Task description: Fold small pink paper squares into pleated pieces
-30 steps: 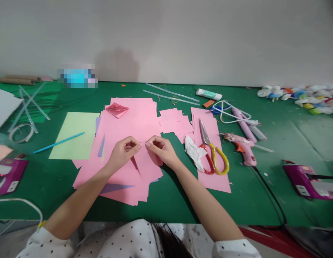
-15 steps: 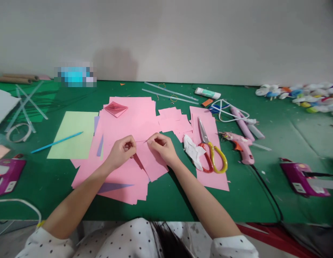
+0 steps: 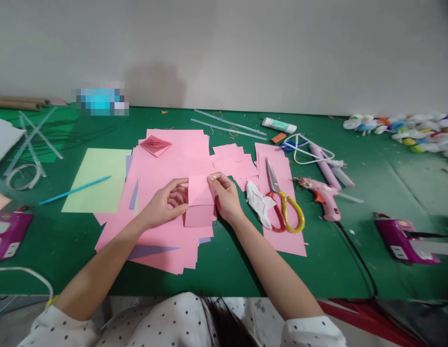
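A small pink paper square is held up above the pile of pink sheets, with a crosswise line that looks like a crease in its lower half. My right hand pinches its upper right corner between thumb and fingers. At the left edge, my left hand grips it with thumb low and index finger high, the other fingers curled. A pleated stack of folded pink paper lies at the top left of the pile. Several small pink squares overlap just beyond my right hand.
Scissors and a crumpled white tissue lie on pink strips at the right. Farther right is a pink glue gun with its cord. A blue pencil crosses a pale green sheet. A glue stick lies at the back.
The paper was edge-on between both hands; now its flat face shows, with the creased part hanging toward me. My left hand has opened out somewhat along its edge.
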`<move>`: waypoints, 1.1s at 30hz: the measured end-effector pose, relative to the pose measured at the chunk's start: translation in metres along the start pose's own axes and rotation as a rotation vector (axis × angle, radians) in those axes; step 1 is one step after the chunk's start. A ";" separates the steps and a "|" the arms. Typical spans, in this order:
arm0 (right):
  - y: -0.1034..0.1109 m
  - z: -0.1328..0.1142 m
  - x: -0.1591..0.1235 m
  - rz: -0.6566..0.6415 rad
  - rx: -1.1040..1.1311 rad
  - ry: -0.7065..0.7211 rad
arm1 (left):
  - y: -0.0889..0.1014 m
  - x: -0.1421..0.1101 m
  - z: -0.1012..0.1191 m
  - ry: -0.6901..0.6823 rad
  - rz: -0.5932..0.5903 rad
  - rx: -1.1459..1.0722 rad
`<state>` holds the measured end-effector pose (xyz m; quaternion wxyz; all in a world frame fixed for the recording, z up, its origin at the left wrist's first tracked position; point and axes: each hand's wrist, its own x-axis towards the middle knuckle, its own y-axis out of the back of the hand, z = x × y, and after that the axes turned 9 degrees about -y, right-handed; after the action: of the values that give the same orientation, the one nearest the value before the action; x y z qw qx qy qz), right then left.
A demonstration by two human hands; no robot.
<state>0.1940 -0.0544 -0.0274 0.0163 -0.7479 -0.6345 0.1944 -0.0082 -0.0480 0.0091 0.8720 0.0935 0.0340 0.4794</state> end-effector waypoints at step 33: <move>-0.006 -0.003 -0.007 -0.209 -0.290 0.067 | -0.003 0.005 -0.010 -0.067 0.222 -0.028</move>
<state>0.1888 -0.0590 -0.0210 -0.0504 -0.6783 -0.7294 0.0729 -0.0041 -0.0443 -0.0017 0.8154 0.1006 -0.0126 0.5700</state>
